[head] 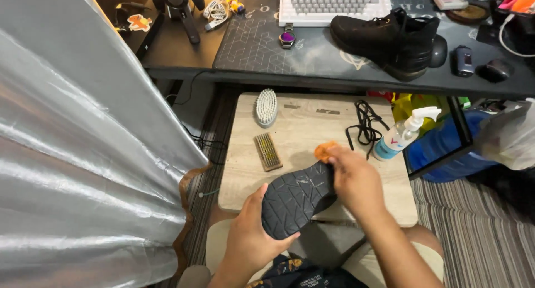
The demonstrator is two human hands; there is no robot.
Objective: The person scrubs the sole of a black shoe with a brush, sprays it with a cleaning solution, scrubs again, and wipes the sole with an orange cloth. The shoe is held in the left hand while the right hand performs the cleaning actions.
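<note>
matt rubber sole, pale wood table

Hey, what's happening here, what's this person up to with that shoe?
A seated person holds a black shoe sole-up over their lap. The left hand grips its heel end, while the right hand presses a small orange brush near the toe. On the low wooden table in front lie two more brushes, black laces and a spray bottle. The other black shoe sits on the desk above.
</note>
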